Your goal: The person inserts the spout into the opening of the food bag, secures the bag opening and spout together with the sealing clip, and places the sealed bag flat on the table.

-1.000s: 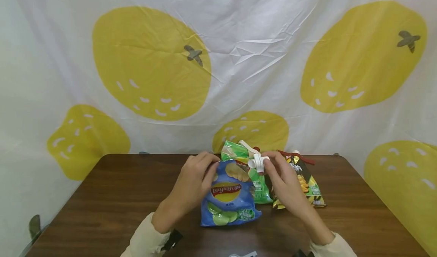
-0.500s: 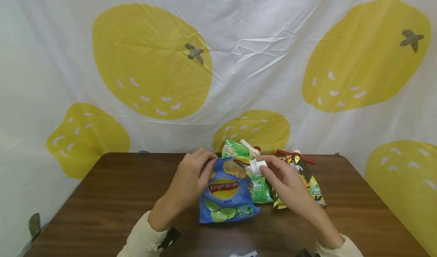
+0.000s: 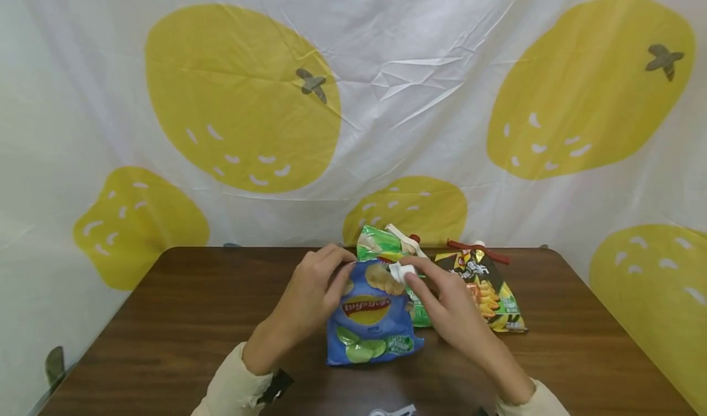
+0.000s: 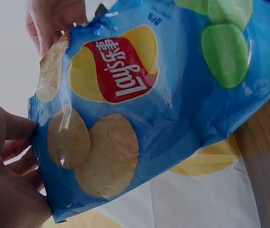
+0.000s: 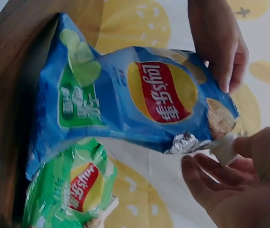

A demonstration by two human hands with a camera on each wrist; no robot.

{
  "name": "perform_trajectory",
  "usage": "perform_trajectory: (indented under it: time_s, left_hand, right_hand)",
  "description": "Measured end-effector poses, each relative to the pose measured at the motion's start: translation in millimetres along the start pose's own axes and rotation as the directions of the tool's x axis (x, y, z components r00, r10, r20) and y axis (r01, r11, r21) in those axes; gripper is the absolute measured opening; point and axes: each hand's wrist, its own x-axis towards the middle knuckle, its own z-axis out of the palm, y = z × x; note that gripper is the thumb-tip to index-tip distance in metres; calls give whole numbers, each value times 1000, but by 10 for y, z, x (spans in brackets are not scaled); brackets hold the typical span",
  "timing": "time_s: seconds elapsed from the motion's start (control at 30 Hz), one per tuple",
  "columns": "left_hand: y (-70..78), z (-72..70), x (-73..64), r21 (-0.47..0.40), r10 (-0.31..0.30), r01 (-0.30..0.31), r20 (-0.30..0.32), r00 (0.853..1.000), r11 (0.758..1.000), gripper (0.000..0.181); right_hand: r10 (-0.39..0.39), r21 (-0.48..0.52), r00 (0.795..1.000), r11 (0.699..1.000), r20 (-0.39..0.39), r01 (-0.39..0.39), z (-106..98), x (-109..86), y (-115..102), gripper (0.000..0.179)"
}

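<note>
My left hand (image 3: pixel 315 284) pinches the top left corner of a blue Lay's chip bag (image 3: pixel 370 318), which stands upright over the table. My right hand (image 3: pixel 453 296) pinches a white plastic spout piece (image 3: pixel 403 272) between thumb and fingers at the bag's top right corner. Crumpled silver foil (image 5: pixel 185 142) shows at that corner in the right wrist view, right beside the spout piece. The left wrist view shows the bag's front with pictured chips and lime slices, and the left hand (image 4: pixel 6 156) at its top edge.
Behind the blue bag stands a green chip bag (image 3: pixel 422 315) with a white clip (image 3: pixel 405 239). To its right lies a black and yellow snack bag (image 3: pixel 491 299) with a red clip (image 3: pixel 477 251). A whitish plastic piece (image 3: pixel 393 411) lies at the near edge. A lemon-print curtain (image 3: pixel 386 127) hangs behind.
My right hand has moved left with the white spout piece, from beside the blue bag to its top right corner. The left hand keeps its hold on the bag, nearly still.
</note>
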Motion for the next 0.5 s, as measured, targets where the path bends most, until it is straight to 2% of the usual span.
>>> perform_trajectory:
  time_s: [0.23,0.33,0.5]
  left_hand:
    - [-36,44,-2,99,12,-14,26,1000,995,9]
    - [-35,65,-8,151,33,-37,34,999,988,12]
    - [88,93,-31,232,70,-91,98,993,968,36]
  right_hand:
    - [-12,143,992,990,123,-6,-29,17,-226,26]
    - [-22,158,990,987,142,0,18,17,-117,28]
    - [-54,186,986,982,159,24,104,-3,39,30]
